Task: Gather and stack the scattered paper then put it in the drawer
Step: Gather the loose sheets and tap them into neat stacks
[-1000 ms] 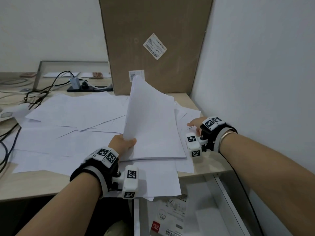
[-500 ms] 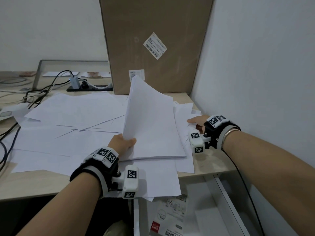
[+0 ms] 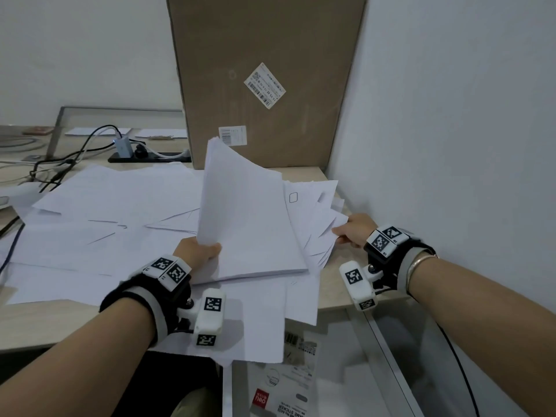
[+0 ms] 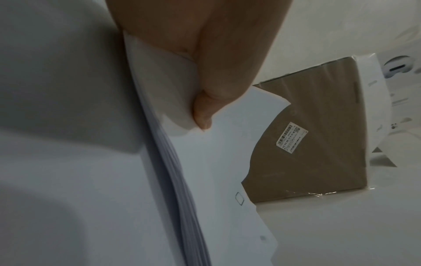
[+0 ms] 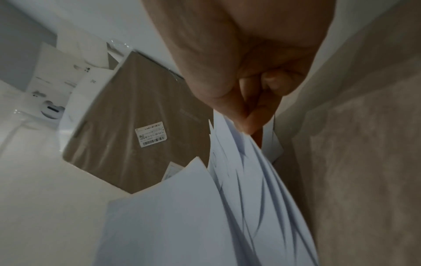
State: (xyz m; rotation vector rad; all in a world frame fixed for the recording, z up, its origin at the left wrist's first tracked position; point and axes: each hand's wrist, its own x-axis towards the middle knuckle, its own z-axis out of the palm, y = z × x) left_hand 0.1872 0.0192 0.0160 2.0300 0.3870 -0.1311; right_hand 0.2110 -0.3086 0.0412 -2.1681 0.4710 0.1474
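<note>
desk: pale wood, against the wall | loose white sheets all over the middle | big cardboard box standing at the far side | black power strip and cables far left

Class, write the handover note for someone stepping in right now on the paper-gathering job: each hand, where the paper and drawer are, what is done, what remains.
Left hand: grips the gathered stack by its near left corner, left edge lifted, the stack tilted up.
Right hand: pinches a fan of loose sheets at the desk's right edge, beside the stack.
Scattered paper covers the desk to the left; more sheets lie under the stack.
Drawer: open below the desk edge, a sticker pack inside, no gathered paper yet.
Done: part of the stack.
Left: add the fan, collect the remaining sheets, square up, place in drawer.
</note>
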